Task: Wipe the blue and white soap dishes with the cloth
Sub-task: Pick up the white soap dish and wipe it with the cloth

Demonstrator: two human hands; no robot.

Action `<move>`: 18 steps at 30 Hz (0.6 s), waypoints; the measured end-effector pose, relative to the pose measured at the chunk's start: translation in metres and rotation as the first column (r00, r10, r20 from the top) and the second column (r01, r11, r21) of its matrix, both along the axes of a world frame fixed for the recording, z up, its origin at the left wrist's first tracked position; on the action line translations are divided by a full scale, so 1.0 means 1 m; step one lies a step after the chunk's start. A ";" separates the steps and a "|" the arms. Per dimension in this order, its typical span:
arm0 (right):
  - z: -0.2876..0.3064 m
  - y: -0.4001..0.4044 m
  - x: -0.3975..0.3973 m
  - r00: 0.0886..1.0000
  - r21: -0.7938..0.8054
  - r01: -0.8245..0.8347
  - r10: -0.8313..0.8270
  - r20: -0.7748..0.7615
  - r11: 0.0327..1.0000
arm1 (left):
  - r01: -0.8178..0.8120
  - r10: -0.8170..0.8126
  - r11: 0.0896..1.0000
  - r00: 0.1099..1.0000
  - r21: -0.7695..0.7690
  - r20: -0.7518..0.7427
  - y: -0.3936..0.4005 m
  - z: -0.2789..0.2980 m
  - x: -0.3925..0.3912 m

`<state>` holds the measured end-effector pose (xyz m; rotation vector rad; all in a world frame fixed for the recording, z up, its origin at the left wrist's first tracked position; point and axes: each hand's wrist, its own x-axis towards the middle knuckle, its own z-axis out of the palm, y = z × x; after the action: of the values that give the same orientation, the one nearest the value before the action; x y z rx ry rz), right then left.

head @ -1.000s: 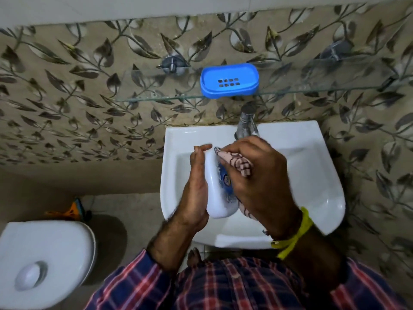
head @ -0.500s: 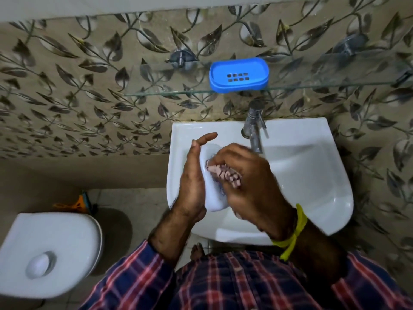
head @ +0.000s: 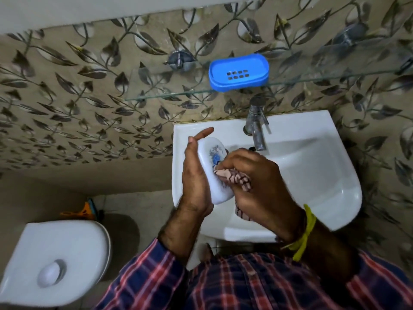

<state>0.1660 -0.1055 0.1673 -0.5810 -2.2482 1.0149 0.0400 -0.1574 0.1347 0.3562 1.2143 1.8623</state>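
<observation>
Head view, left to right: toilet tank (head: 55, 260), leaf-patterned wall, then sink (head: 312, 171). Our left hand (head: 196, 177) cradles the white soap dish (head: 214, 173); our right hand (head: 261, 186) clenches the cloth (head: 237, 179) against it. Above, the blue soap dish (head: 238, 72) sits empty on the glass shelf (head: 169, 95).

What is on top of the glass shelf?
Only the blue soap dish sits on the glass shelf, above the tap. It looks empty; its underside is hidden.
</observation>
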 end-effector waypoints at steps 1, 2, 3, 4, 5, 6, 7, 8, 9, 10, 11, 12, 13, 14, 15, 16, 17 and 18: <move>0.000 -0.004 0.001 0.999 0.019 -0.042 0.042 -0.001 0.999 | -0.010 0.010 1.000 1.000 0.001 0.009 0.001 0.002 -0.003; -0.002 -0.009 0.003 0.997 0.031 -0.081 0.080 0.011 0.996 | -0.024 0.024 1.000 1.000 -0.007 0.001 0.001 0.004 -0.005; -0.002 -0.013 0.007 0.995 0.032 -0.098 0.097 0.029 0.995 | -0.035 0.035 0.999 0.999 -0.019 -0.006 0.001 0.005 -0.007; -0.003 -0.013 0.010 0.996 0.022 -0.076 0.075 0.038 0.997 | -0.041 0.041 0.999 0.999 -0.030 -0.004 0.002 0.005 -0.007; -0.003 -0.008 0.008 0.999 0.004 -0.025 0.025 0.030 1.000 | -0.045 0.046 0.998 0.999 -0.037 0.005 0.002 0.004 -0.005; -0.004 -0.003 0.007 1.000 -0.003 0.019 -0.019 0.013 1.000 | -0.047 0.048 0.998 0.999 -0.041 0.018 0.003 0.003 -0.003; -0.004 -0.001 0.005 1.000 0.005 0.031 -0.031 0.003 1.000 | -0.049 0.050 0.998 0.998 -0.041 0.032 0.004 0.003 -0.002; -0.005 -0.002 0.005 1.000 0.016 0.014 -0.014 -0.007 1.000 | -0.051 0.053 0.998 0.998 -0.034 0.043 0.005 0.003 -0.003; -0.007 -0.006 0.007 1.000 0.019 -0.019 0.019 -0.018 1.000 | -0.057 0.058 0.998 0.997 -0.025 0.052 0.006 0.005 -0.006; -0.009 -0.011 0.011 0.999 0.020 -0.046 0.046 -0.021 0.999 | -0.063 0.064 0.998 0.996 -0.016 0.058 0.006 0.007 -0.009; -0.010 -0.015 0.015 0.999 0.023 -0.049 0.049 -0.010 0.999 | -0.064 0.065 0.998 0.996 -0.009 0.060 0.005 0.008 -0.011; -0.011 -0.015 0.018 1.000 0.023 -0.021 0.021 0.006 1.000 | -0.060 0.060 0.998 0.997 -0.010 0.052 0.004 0.009 -0.011; -0.010 -0.010 0.017 0.999 0.013 0.031 -0.031 0.017 0.999 | -0.050 0.050 0.999 0.998 -0.018 0.043 0.003 0.008 -0.009; -0.010 -0.002 0.014 0.997 0.011 0.079 -0.079 0.013 0.997 | -0.039 0.040 0.999 0.998 -0.025 0.044 0.003 0.007 -0.006; -0.007 0.003 0.010 0.996 0.018 0.093 -0.093 0.008 0.995 | -0.029 0.030 0.999 0.998 -0.026 0.051 0.004 0.007 -0.002; -0.004 0.004 0.006 0.997 0.034 0.077 -0.077 0.012 0.996 | -0.021 0.022 1.000 0.998 -0.019 0.060 0.004 0.006 0.000; -0.002 0.001 0.005 0.999 0.054 0.042 -0.043 0.019 0.998 | -0.020 0.021 1.000 0.998 -0.006 0.064 0.004 0.006 -0.001; -0.003 -0.004 0.006 1.000 0.073 0.007 -0.009 0.027 0.997 | -0.030 0.030 1.000 0.998 0.003 0.061 0.004 0.007 -0.003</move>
<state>0.1716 -0.1094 0.1648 -0.5744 -2.2950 0.9220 0.0372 -0.1529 0.1414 0.2824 1.1808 1.8876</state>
